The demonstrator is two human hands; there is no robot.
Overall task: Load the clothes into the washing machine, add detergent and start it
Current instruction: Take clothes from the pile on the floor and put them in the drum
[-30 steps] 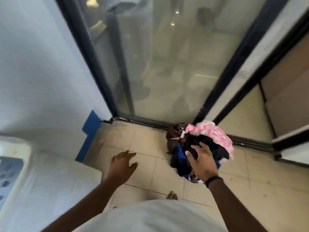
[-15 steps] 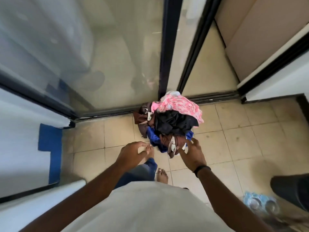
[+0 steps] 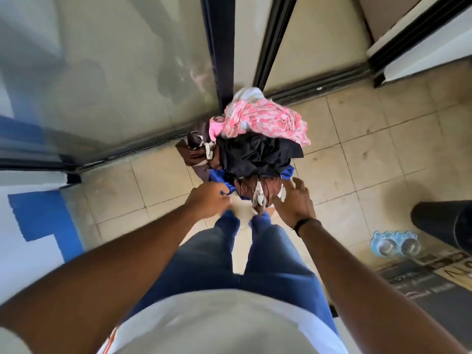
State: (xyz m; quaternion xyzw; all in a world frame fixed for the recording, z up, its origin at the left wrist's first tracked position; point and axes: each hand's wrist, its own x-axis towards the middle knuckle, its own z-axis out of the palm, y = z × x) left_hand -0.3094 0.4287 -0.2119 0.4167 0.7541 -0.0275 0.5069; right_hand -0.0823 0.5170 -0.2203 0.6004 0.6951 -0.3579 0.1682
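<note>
Centre frame, the left hand pinches the blue cloth at the lower edge of the clothes pile on the floor. The pile lies just above both hands; the right hand, its grip released, touches the pile's lower right.

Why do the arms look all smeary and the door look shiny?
Head view: the arms smear near the bottom edge from motion blur, while the clothes pile stays fairly sharp; the glass door shines with hazy reflections; the wide lens bends the door frames.
</note>
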